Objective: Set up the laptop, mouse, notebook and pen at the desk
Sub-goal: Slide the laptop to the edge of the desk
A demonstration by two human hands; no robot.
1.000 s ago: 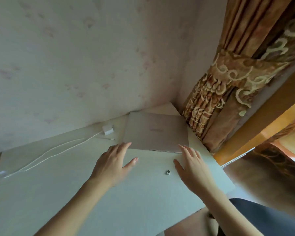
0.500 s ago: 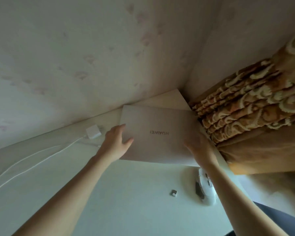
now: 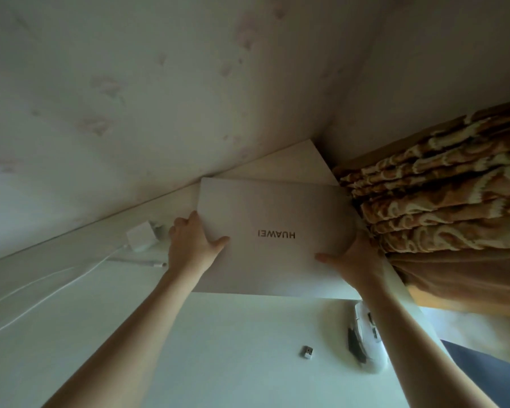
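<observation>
The pale desk (image 3: 206,348) fills the corner by a patterned curtain (image 3: 442,207). I see the closed laptop (image 3: 277,231) at the desk's far side, held at both sides: my left hand (image 3: 189,245) grips its left edge, thumb on the lid, and my right hand (image 3: 354,260) clamps the right edge. The mouse (image 3: 365,337) lies by my right forearm, a small dongle (image 3: 307,352) just left of it. A charger (image 3: 140,237) sits near the wall.
</observation>
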